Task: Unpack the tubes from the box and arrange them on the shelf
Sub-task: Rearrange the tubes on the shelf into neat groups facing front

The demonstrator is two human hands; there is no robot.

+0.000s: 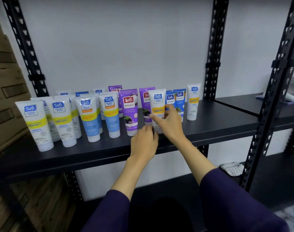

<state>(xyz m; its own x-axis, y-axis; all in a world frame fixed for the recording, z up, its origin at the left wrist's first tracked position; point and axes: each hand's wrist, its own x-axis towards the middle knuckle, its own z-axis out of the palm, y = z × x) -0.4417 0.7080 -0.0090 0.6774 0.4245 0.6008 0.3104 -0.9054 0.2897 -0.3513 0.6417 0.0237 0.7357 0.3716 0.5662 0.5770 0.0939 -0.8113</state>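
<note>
Several tubes stand cap-down on a black shelf [218, 121]: white ones with yellow bands at the left, blue-bodied ones, purple ones [129, 111] and small blue ones [179, 101]. My right hand [168, 123] grips a white tube with a yellow band [157, 104] upright near the shelf's front edge. My left hand [144, 139] touches that tube's cap end from the left, fingers slightly curled. A single white tube [193, 101] stands apart at the right. The box is out of view.
Black slotted uprights [213, 56] frame the shelf bay. Stacked cardboard cartons [7, 97] stand at the left. A neighbouring shelf at the right holds a white item [290, 97]. A striped cloth [231, 168] lies on the lower shelf.
</note>
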